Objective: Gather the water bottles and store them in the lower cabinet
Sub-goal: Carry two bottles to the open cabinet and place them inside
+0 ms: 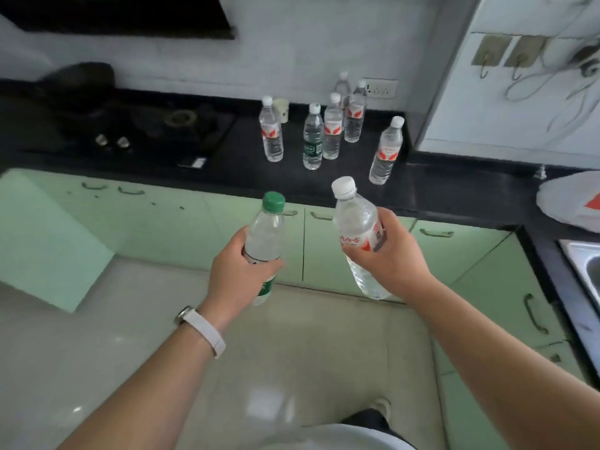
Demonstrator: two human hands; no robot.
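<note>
**Two bottles in our hands, six more on the surface**

We hold one water bottle in each of our hands, out in front of the surface's front edge and above the floor. Our left hand has its fingers curled round the middle of the green-capped bottle, which tilts slightly to the right. Our right hand grips the white-capped bottle round its red label, neck leaning left. The two bottles are apart. Behind them are the pale green lower cabinet doors, shut here. On the black surface six bottles stand upright toward its back right corner, the rightmost one nearest the front edge. The stove sits at the left end, and a sink on the right side.
</note>
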